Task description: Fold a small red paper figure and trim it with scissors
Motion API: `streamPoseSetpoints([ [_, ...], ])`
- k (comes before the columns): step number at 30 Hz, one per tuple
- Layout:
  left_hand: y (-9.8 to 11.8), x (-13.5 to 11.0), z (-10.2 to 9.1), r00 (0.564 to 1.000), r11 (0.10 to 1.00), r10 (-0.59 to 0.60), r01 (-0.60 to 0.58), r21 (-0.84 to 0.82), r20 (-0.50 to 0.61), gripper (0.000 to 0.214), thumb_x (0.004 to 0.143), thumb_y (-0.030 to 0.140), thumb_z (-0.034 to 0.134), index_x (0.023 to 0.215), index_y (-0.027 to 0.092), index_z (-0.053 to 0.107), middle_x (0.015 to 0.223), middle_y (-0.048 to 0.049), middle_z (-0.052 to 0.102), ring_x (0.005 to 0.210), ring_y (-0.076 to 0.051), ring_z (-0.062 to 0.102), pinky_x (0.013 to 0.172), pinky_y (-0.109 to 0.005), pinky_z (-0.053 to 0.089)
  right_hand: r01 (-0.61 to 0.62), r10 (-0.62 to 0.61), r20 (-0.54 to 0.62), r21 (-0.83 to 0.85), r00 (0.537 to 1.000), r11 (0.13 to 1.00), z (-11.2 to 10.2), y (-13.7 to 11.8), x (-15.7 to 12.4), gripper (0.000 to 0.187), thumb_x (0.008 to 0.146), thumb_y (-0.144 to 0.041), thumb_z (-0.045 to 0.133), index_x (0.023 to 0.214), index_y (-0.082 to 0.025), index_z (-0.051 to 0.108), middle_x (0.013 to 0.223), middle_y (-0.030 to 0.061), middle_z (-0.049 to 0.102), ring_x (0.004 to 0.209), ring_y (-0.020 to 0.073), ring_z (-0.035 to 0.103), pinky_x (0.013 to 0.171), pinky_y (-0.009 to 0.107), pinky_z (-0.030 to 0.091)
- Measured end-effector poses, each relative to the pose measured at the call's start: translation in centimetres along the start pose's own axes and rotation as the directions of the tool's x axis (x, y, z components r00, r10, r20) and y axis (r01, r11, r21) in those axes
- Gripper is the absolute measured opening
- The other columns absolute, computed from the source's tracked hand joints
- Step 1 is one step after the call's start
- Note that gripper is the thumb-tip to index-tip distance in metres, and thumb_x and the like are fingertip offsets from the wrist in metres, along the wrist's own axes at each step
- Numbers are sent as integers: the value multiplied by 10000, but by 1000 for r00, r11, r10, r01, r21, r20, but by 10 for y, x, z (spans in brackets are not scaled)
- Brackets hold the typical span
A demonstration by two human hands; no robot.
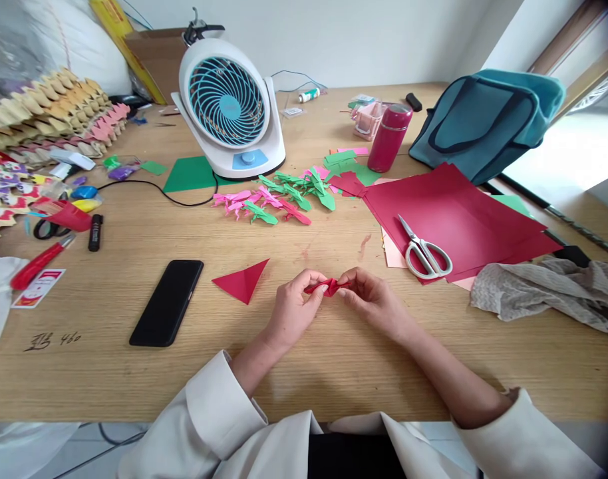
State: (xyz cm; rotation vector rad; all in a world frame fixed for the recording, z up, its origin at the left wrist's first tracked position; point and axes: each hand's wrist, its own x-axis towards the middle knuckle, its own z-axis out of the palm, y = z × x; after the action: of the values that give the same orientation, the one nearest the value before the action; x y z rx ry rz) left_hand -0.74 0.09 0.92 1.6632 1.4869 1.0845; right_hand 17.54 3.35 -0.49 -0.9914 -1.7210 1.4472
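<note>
Between my two hands is a small piece of folded red paper [330,287], held just above the wooden table. My left hand [298,306] pinches its left part between thumb and fingers. On the other side, my right hand [374,303] grips the right end with thumb and forefinger. A flat red paper triangle [242,281] lies to the left of my left hand. Beyond my hands sits a cluster of folded paper figures in green [297,193], pink and red. White-handled scissors [424,249] rest on large red paper sheets [458,213] to the right.
A black phone [167,303] lies at left. Behind stand a white fan [229,100], a red flask [390,138] and a teal bag [483,126]. A grey cloth [538,293] lies at right. Folded paper rows [49,120], a marker [95,233] and a red-handled knife [42,261] are far left.
</note>
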Motion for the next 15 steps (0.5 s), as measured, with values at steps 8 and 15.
streamPoseSetpoints([
  [8, -4, -2, 4, 994, 1000, -15, 16, -6, 109, 74, 915, 169, 531, 942, 200, 593, 893, 1, 708, 826, -125, 693, 755, -214, 500, 124, -153, -40, -408, 987, 904, -1, -8, -1, 62, 844, -137, 609, 822, -193, 621, 859, 24, 531, 701, 130, 523, 620, 252, 416],
  [15, -5, -3, 4, 991, 987, 38, -57, 149, 126, 117, 879, 93, 533, 896, 196, 586, 861, 4, 670, 816, -134, 631, 754, -245, 471, 179, -173, 59, -512, 983, 840, -2, -5, -2, 117, 863, -91, 591, 803, -191, 602, 818, 1, 535, 663, 114, 512, 613, 242, 396],
])
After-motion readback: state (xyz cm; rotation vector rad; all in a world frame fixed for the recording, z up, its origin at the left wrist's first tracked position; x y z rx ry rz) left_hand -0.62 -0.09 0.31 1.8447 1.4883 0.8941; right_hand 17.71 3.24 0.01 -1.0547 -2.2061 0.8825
